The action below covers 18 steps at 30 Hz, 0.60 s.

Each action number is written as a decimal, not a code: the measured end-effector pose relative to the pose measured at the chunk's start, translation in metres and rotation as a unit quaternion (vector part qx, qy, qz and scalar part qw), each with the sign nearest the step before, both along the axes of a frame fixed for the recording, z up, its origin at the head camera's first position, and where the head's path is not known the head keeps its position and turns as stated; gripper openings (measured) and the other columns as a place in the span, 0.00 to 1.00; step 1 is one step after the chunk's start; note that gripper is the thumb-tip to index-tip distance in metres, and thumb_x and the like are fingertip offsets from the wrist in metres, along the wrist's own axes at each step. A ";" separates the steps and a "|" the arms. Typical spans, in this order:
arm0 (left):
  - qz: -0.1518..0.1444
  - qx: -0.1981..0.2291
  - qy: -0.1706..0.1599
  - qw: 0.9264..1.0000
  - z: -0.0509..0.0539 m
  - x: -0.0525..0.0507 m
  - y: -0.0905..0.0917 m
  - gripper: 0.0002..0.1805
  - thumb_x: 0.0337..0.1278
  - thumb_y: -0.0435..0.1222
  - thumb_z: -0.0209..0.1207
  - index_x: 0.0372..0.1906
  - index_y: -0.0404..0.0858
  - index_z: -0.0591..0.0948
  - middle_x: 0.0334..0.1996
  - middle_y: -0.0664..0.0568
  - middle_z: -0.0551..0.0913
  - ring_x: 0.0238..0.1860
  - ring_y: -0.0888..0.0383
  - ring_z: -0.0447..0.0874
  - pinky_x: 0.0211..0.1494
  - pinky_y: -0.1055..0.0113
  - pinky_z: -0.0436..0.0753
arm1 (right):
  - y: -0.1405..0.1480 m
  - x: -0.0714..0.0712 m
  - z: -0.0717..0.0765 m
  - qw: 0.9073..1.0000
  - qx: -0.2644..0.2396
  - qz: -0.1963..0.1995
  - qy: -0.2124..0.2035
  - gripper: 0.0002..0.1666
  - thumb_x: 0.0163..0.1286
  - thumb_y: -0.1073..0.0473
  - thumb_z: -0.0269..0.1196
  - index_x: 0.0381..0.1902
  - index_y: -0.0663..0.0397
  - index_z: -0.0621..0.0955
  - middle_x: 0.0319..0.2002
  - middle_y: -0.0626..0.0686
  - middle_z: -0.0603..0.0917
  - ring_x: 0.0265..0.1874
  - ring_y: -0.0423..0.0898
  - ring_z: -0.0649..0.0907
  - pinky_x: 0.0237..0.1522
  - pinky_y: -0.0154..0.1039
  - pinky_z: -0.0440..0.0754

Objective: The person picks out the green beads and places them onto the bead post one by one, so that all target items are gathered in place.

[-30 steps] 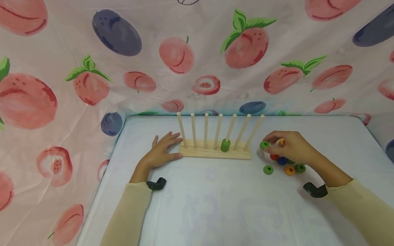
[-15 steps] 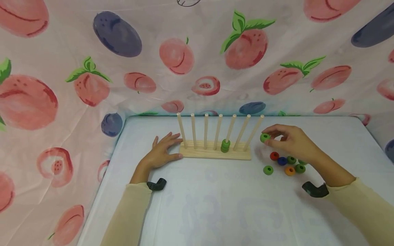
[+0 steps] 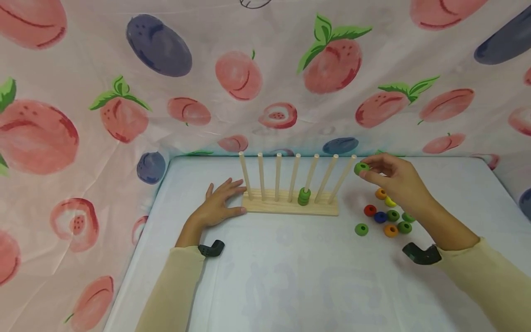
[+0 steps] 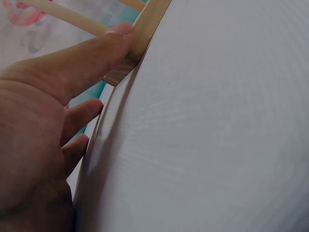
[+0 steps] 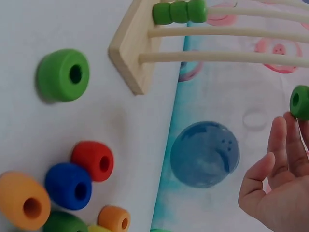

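A wooden peg stand [image 3: 274, 207] with several upright pegs sits toward the back of the table. Three green beads [image 3: 304, 197] are stacked on its third peg from the right. My left hand [image 3: 217, 205] has its fingers spread and straight at the stand's left end; in the left wrist view the thumb [image 4: 91, 58] rests on the base. A green bead [image 3: 362, 168] is pinched between the thumb and fingers of my right hand [image 3: 394, 180], raised beside the top of the rightmost peg. In the right wrist view this held bead [image 5: 300, 102] shows at the right edge.
Right of the stand lie loose beads: a red bead [image 3: 370, 210], a blue bead [image 3: 380, 217], a yellow bead [image 3: 390, 201], orange beads [image 3: 391, 230] and several green ones. One green bead [image 3: 362, 229] lies a little apart. A fruit-print cloth [image 3: 249, 92] hangs behind the white table.
My right hand has lifted the green bead up from the loose beads to peg-top height, uncovering orange and yellow beads below. The left hand and the stand have stayed put.
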State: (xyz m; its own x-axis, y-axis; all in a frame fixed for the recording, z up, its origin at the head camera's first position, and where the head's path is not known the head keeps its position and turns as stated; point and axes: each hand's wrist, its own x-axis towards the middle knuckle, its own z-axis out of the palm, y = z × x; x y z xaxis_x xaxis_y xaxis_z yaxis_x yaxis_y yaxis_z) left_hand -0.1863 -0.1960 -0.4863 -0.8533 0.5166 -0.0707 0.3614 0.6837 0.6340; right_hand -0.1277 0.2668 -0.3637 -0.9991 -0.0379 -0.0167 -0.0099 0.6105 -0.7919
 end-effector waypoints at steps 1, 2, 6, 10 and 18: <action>-0.001 0.001 0.001 1.000 0.000 0.000 0.000 0.39 0.59 0.56 0.68 0.73 0.50 0.73 0.80 0.55 0.61 0.84 0.48 0.42 0.78 0.34 0.26 | -0.001 0.000 0.001 1.000 -0.006 -0.007 -0.002 0.25 0.73 0.40 0.64 0.60 0.46 0.79 0.48 0.44 0.83 0.47 0.38 0.81 0.42 0.25 0.81; -0.002 0.001 0.001 1.000 0.000 0.000 0.000 0.39 0.59 0.56 0.68 0.73 0.50 0.73 0.80 0.55 0.61 0.84 0.48 0.42 0.78 0.34 0.26 | -0.001 -0.001 0.002 1.000 -0.012 -0.009 -0.002 0.26 0.74 0.40 0.62 0.61 0.46 0.78 0.48 0.44 0.83 0.48 0.38 0.81 0.44 0.24 0.80; -0.002 -0.002 -0.002 1.000 0.000 0.000 0.000 0.39 0.59 0.56 0.68 0.74 0.50 0.73 0.81 0.55 0.60 0.84 0.49 0.42 0.78 0.34 0.26 | -0.003 -0.003 0.008 0.999 -0.043 -0.018 -0.011 0.28 0.76 0.37 0.57 0.65 0.44 0.76 0.52 0.44 0.82 0.52 0.40 0.80 0.48 0.23 0.78; -0.001 -0.001 -0.007 1.000 0.000 0.000 0.001 0.39 0.60 0.56 0.68 0.74 0.50 0.73 0.81 0.55 0.60 0.84 0.49 0.42 0.78 0.35 0.25 | -0.007 -0.004 0.016 0.997 -0.071 -0.022 -0.015 0.29 0.77 0.36 0.55 0.67 0.44 0.74 0.54 0.43 0.81 0.54 0.41 0.79 0.49 0.23 0.79; 0.002 -0.002 -0.008 1.000 0.000 0.000 0.000 0.38 0.60 0.57 0.68 0.74 0.51 0.73 0.81 0.57 0.60 0.85 0.50 0.41 0.79 0.36 0.25 | -0.020 -0.008 0.032 0.987 -0.161 -0.025 0.002 0.24 0.77 0.45 0.60 0.64 0.48 0.77 0.51 0.41 0.82 0.53 0.41 0.80 0.50 0.25 0.79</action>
